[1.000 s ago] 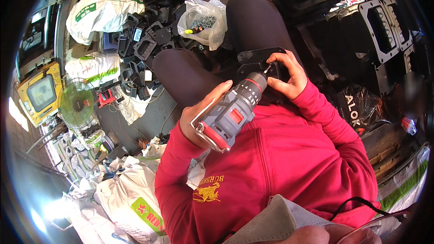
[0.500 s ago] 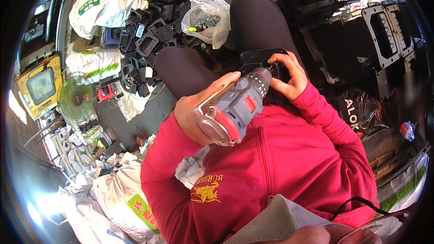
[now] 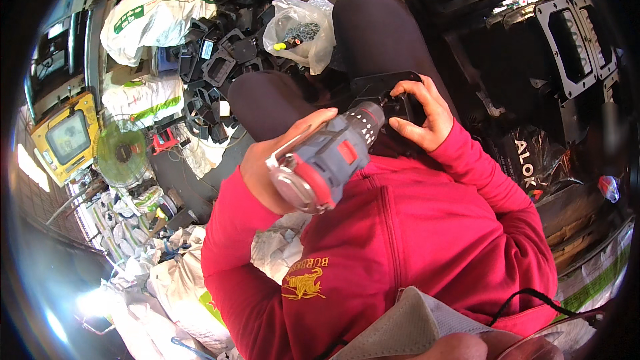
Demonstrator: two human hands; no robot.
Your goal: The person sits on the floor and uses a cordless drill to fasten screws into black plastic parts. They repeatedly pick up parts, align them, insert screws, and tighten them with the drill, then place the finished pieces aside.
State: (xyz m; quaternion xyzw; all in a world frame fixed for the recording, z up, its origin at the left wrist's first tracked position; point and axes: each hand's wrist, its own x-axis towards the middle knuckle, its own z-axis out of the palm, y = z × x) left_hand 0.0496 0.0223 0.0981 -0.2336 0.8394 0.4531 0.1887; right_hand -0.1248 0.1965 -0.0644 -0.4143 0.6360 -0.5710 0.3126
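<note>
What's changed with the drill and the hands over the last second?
The left hand has tipped the grey and red cordless drill so its red-edged rear end faces the camera more squarely. The grip stayed the same. The right hand still holds the black plastic part on the lap, with the drill's nose against it.

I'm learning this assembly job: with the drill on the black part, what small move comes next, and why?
Probably squeeze the trigger: the left hand aims the grey-and-red drill with its chuck at the black plastic part, which the right hand steadies on the lap.
</note>
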